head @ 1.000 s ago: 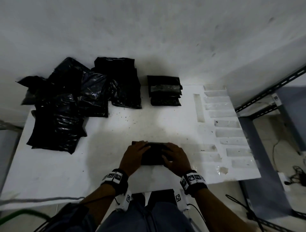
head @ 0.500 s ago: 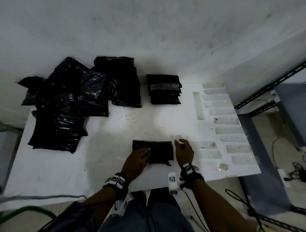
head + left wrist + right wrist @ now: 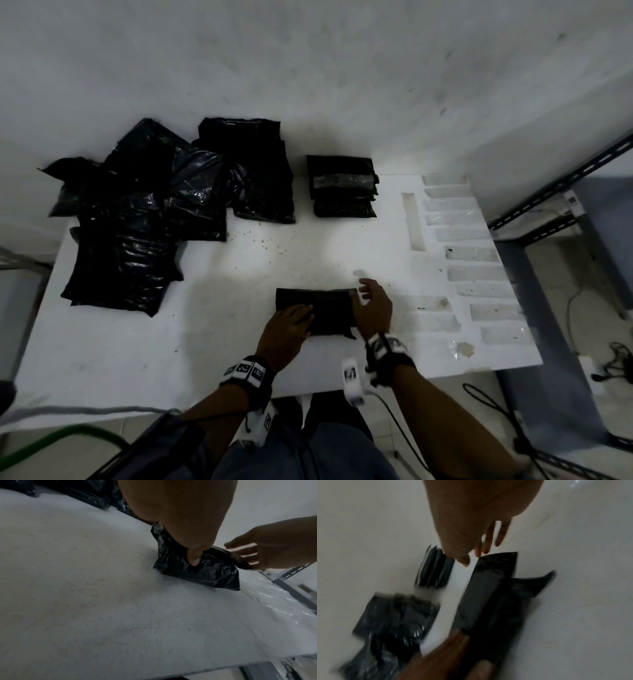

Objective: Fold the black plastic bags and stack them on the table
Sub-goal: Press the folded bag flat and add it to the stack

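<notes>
Under my hands, head view: I saw the folded bag (image 3: pixel 317 311) flat on the white table (image 3: pixel 205 329), near its front edge.
Left hand, head view: my left hand (image 3: pixel 289 327) lay palm down on the bag's left half, fingers straight and pressing, gripping nothing.
Right hand, head view: my right hand (image 3: pixel 373 308) sat at the bag's right end, fingers loosely spread; whether they touched the plastic I could not tell.
Beyond the hands: a finished stack (image 3: pixel 342 186) of folded bags stood well ahead of my right hand, by the wall.
Ahead and left of the left hand: a loose heap of unfolded bags (image 3: pixel 144 219) covered that corner.
Right of the right hand: clear tape strips (image 3: pixel 472 255) lay stuck in rows on the table.
Left wrist view: a fingertip (image 3: pixel 193 561) pushed into the crinkled bag (image 3: pixel 202 569); the right hand (image 3: pixel 267 549) hovered open at its far end, fingers extended.
Right wrist view: blurred; the right hand's fingers (image 3: pixel 488 543) hung straight above the bag's corner (image 3: pixel 496 563), holding nothing, with the left hand (image 3: pixel 453 660) on the bag's other end.
</notes>
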